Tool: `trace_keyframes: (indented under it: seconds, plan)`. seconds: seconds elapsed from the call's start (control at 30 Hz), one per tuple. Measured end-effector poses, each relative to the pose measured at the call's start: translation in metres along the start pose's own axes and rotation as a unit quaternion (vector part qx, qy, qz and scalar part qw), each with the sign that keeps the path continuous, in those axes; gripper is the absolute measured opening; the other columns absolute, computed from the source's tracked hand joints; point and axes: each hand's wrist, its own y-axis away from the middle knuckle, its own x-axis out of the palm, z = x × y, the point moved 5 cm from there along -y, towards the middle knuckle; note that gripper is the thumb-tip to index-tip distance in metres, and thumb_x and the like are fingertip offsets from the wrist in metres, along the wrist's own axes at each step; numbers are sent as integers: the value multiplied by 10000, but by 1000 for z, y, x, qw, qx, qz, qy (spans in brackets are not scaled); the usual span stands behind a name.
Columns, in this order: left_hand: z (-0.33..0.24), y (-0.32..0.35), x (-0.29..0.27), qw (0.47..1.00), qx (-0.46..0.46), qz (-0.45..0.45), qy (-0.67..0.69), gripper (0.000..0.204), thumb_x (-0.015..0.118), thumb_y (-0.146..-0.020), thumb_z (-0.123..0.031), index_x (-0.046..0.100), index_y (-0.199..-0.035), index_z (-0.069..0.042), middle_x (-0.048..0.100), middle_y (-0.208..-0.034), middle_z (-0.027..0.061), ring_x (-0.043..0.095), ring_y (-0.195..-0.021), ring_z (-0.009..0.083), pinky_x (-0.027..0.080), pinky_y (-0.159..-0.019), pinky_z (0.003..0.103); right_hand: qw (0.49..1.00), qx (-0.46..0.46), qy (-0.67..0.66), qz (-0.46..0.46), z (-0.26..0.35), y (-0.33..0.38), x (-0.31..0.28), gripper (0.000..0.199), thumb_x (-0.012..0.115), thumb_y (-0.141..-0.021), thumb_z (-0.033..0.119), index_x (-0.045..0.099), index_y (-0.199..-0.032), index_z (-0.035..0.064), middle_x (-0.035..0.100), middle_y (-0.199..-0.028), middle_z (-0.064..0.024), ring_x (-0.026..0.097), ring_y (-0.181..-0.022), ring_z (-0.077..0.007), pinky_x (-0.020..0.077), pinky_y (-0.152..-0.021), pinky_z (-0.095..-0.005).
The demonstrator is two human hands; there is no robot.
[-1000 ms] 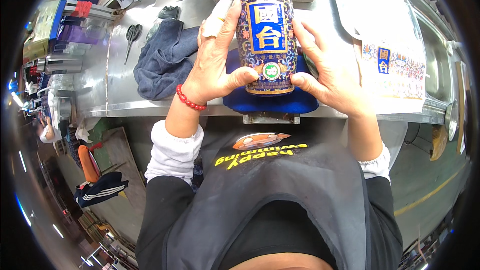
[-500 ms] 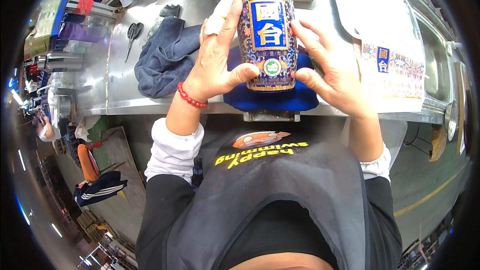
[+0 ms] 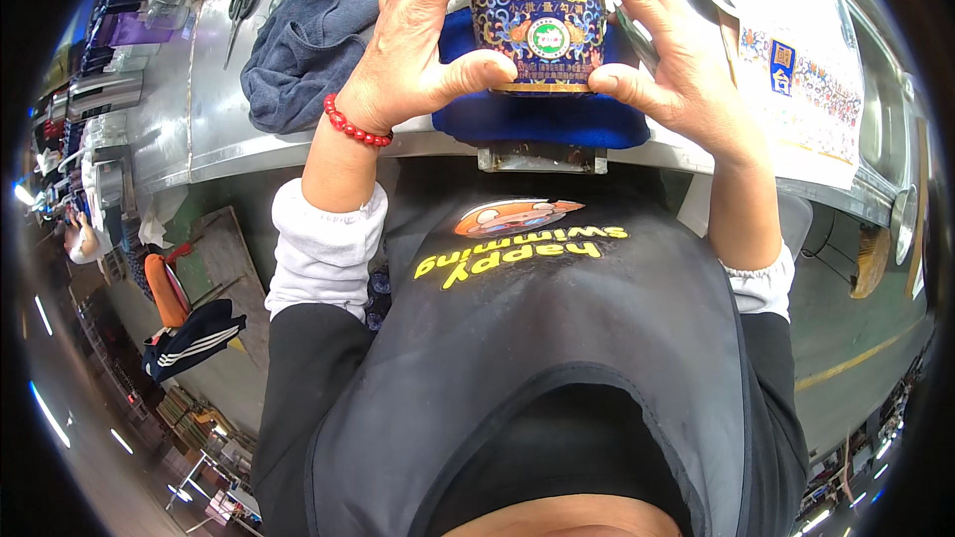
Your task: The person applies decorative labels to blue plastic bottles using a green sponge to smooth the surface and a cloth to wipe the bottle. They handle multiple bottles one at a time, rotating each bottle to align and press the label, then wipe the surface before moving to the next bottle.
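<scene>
A dark blue bottle (image 3: 537,25) with a colourful floral pattern and a blue-and-gold label is at the table's near side; its top runs out of the picture. My left hand (image 3: 423,60) is against its left side, thumb at the lower front, with white wrapping on a finger and a red bead bracelet on the wrist. On the other side my right hand (image 3: 681,65) lays its fingers and thumb along the bottle's edge. Both hands close on the bottle between them. Under and behind its base is a blue cloth-like pad (image 3: 542,121).
A dark blue-grey towel (image 3: 303,55) lies left of my left hand, with black scissors (image 3: 239,10) beyond it. Printed label sheets (image 3: 806,89) lie at the right, beside a metal basin (image 3: 880,109). A metal bracket (image 3: 542,159) juts out below the table edge.
The whole view has shifted, so the bottle, hands and table sit higher in the picture and the bottle's top is cut off. Both hands stay at the bottle's sides.
</scene>
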Motion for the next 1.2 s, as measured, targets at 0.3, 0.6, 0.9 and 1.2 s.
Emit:
trace_keyframes:
  seconds: [0.3,0.6,0.9,1.2]
  plan:
    - [-8,-7,-1,997,25,-49,-54,1133,693,-797,-734,258,-1622,-92,355,-1569,288,326,-1459,447,195,-1204,514,998,-30,28,-44,18,-7,-14,790,760,-909,313,388,-1572,99,467,-1563,-158,498,-1402,-339,429,-1126,-442]
    - [-10,-4,-1,998,-47,-16,-48,1256,692,-762,-761,118,-1645,-76,215,-1650,262,188,-1534,447,61,-1206,631,931,-268,240,64,48,-93,-45,322,685,-843,172,565,-1124,70,632,-783,-105,666,-614,-267,525,-550,-377]
    - [-24,14,7,997,-71,-39,-14,1356,667,-744,-813,96,-1601,70,294,-1590,321,262,-1477,485,82,-1208,615,942,-282,163,83,87,-66,-37,208,767,-757,191,663,-929,136,573,-849,-5,625,-860,-189,496,-874,-423]
    - [-36,20,21,987,-103,-61,-109,1368,720,-711,-775,119,-1594,78,418,-1509,299,282,-1427,509,53,-1183,666,922,-329,107,-173,64,-41,-47,228,837,-781,221,717,-947,122,597,-805,-26,574,-717,-230,420,-701,-366]
